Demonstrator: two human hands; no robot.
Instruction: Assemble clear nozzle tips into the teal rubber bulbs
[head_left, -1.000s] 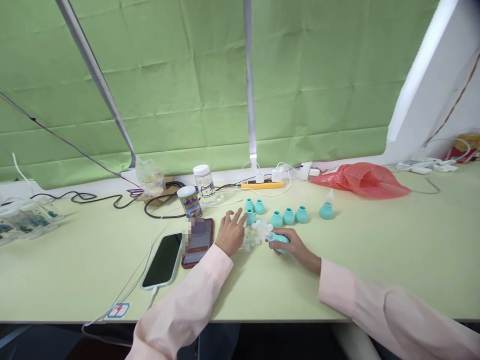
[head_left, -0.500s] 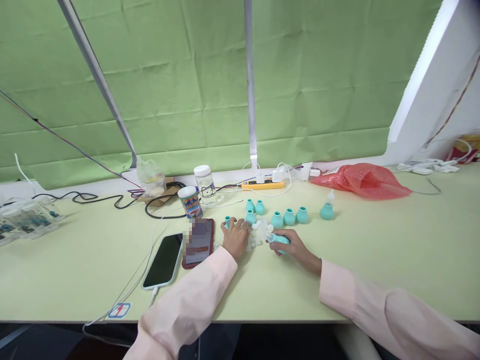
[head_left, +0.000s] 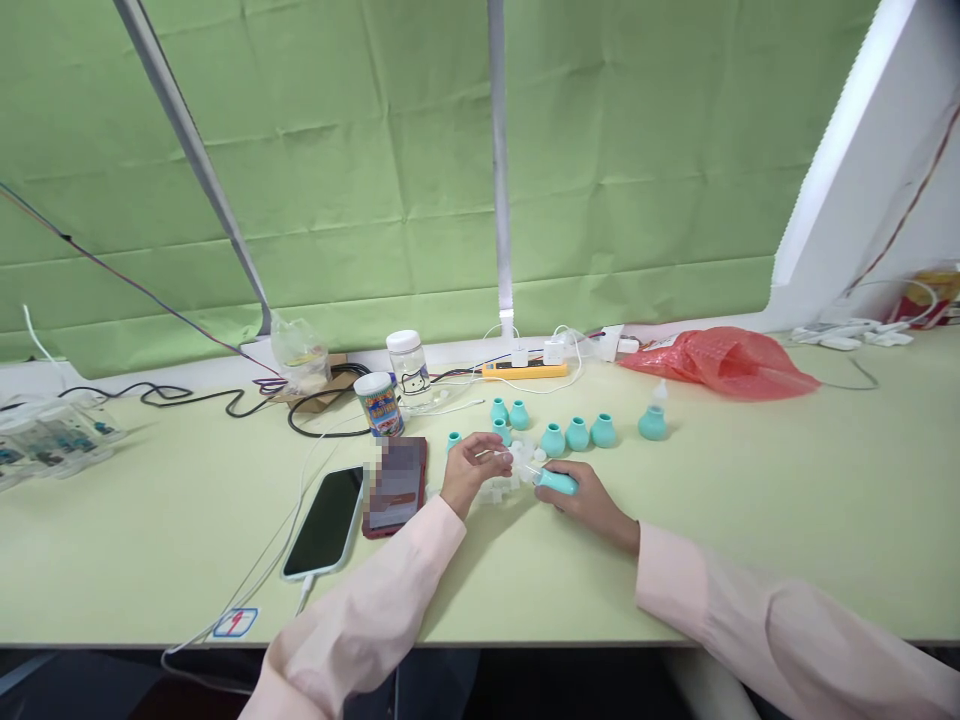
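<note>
My right hand (head_left: 589, 497) is wrapped round a teal squeeze bulb (head_left: 559, 481) lying sideways, with a clear tip pointing left. Just left of that tip, my left hand (head_left: 471, 472) pinches a small translucent piece (head_left: 519, 458) between thumb and fingers; its exact shape is too small to tell. Under and beside my left hand lie several loose translucent pieces (head_left: 495, 492). Behind my hands stand several open-necked teal bulbs (head_left: 577, 435). Farther right, one teal bulb (head_left: 652, 424) stands upright with a clear nozzle (head_left: 659, 393) on it.
Left of my hands lie a red-cased phone (head_left: 397, 487) and a charging phone (head_left: 327, 522). Behind them stand a printed can (head_left: 381, 405) and a clear jar (head_left: 409, 365). A power strip (head_left: 525, 371) and red plastic bag (head_left: 724, 365) lie at the back.
My left hand has lifted from the loose pieces and closed into a pinch, its fingertips now nearer the tip in my right hand. The right hand has barely moved.
</note>
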